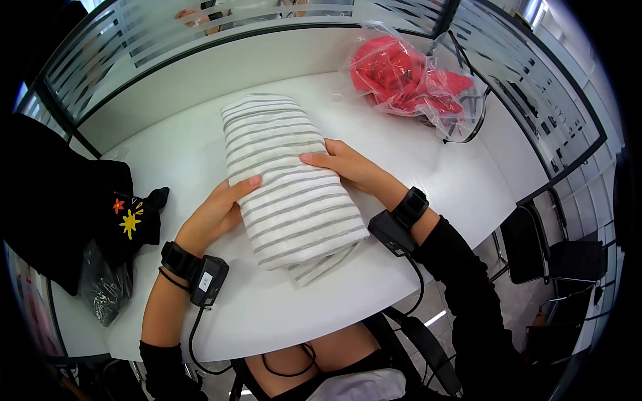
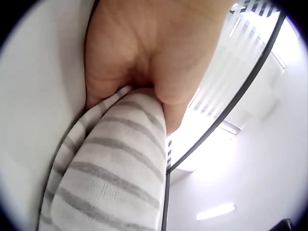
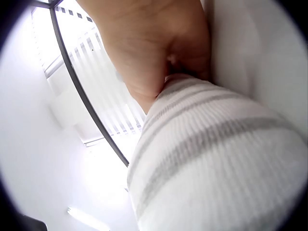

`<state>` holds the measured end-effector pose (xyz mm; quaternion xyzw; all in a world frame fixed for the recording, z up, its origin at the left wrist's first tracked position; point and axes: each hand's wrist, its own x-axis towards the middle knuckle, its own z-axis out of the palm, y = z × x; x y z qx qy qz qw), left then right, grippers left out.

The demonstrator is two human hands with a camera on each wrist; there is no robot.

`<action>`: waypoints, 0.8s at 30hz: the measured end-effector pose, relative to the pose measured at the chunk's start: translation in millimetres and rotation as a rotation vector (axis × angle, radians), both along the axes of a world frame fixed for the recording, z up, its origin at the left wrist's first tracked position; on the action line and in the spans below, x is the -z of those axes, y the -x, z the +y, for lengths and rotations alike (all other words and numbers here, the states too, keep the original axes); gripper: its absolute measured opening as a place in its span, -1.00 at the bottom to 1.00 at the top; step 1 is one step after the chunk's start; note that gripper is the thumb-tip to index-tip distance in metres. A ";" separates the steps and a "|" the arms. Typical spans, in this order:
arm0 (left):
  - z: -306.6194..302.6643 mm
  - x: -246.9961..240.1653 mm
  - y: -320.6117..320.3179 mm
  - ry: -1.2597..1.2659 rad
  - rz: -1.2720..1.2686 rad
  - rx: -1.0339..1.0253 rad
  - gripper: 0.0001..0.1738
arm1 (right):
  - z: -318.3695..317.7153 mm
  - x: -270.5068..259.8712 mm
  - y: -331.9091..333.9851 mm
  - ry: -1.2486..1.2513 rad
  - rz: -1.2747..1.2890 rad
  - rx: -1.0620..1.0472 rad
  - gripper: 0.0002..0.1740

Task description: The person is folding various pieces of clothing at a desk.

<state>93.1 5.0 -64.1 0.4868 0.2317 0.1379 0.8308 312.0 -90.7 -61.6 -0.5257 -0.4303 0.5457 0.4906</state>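
Observation:
A folded white cloth with grey stripes (image 1: 287, 194) lies on the white table, a loose layer showing under its near edge. The left hand (image 1: 217, 210) grips its left edge, thumb on top and fingers underneath. On the opposite edge the right hand (image 1: 351, 167) holds the cloth the same way, a little farther from the body. In the left wrist view the left hand (image 2: 149, 53) pinches the layered edge of the striped cloth (image 2: 110, 163). The right wrist view has the right hand (image 3: 159, 48) round the rounded edge of the cloth (image 3: 207, 159); its fingertips are hidden.
Red items in a clear plastic bag (image 1: 408, 77) lie at the back right of the table (image 1: 180, 154). Black fabric with a yellow and red print (image 1: 127, 200) and a grey plastic bag (image 1: 105, 287) are at the left. Low partitions surround the back; black chairs (image 1: 525, 244) stand at right.

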 end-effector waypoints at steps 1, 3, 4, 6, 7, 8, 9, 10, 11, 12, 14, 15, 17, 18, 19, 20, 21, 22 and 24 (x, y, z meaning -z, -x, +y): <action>-0.5 -0.9 0.1 0.000 0.005 -0.002 -0.30 | -0.1 0.3 0.1 -0.002 0.004 -0.001 -0.38; -0.7 -1.6 0.3 -0.002 0.012 -0.004 -0.29 | -0.4 0.1 0.5 -0.006 0.008 -0.001 -0.36; -0.7 -1.7 0.5 -0.003 0.012 -0.004 -0.29 | -0.6 -0.3 0.7 -0.008 0.007 -0.001 -0.36; -0.5 -1.6 0.6 -0.006 0.009 -0.001 -0.28 | -0.8 -0.7 0.9 -0.009 0.001 0.001 -0.37; -0.3 -1.3 0.6 -0.008 0.005 0.002 -0.27 | -0.7 -0.8 1.0 -0.009 -0.004 0.002 -0.37; -0.1 -1.2 0.9 -0.009 0.001 0.005 -0.26 | -0.5 -0.8 1.3 -0.008 -0.009 0.003 -0.37; 0.0 -1.6 1.1 -0.005 0.002 0.006 -0.25 | -0.3 -0.9 1.6 -0.009 -0.005 0.004 -0.38; 0.1 -2.0 1.3 -0.001 0.002 0.008 -0.24 | -0.3 -1.0 1.9 -0.009 -0.001 0.005 -0.38; 0.1 -2.4 1.4 0.003 0.003 0.009 -0.23 | -0.3 -1.1 2.1 -0.010 0.002 0.006 -0.38; -0.2 -2.5 1.3 0.004 0.005 0.006 -0.22 | -0.6 -1.0 1.8 -0.012 -0.001 0.004 -0.38; -0.5 -2.7 1.8 0.006 0.010 0.000 -0.22 | -0.8 -0.7 1.4 -0.016 -0.009 0.001 -0.39; -1.1 -2.8 1.9 -0.001 -0.004 -0.005 -0.22 | -0.9 -0.3 1.3 -0.021 -0.007 -0.001 -0.39; -2.5 -4.3 2.2 -0.016 -0.029 -0.014 -0.22 | -0.6 0.3 1.8 -0.033 0.000 -0.005 -0.39; -2.5 -4.7 2.5 -0.015 -0.030 -0.023 -0.25 | -0.4 -0.6 2.4 -0.022 0.003 0.001 -0.41; -2.4 -4.1 3.0 -0.014 -0.030 -0.035 -0.28 | -0.2 -1.8 2.8 -0.011 0.006 0.004 -0.42; -2.9 -4.0 4.1 -0.014 -0.027 -0.047 -0.30 | -0.1 -2.4 3.1 -0.001 0.011 0.006 -0.44; -4.5 -5.1 5.4 0.008 -0.011 -0.083 -0.28 | 2.3 3.0 0.1 -0.004 0.006 -0.013 -0.46; -7.0 -6.5 6.8 0.028 0.003 -0.120 -0.26 | 6.5 10.3 -3.7 -0.008 -0.002 -0.033 -0.48; -15.6 -11.8 12.2 0.058 0.006 -0.183 -0.27 | 7.4 12.1 -6.6 -0.012 -0.028 -0.059 -0.54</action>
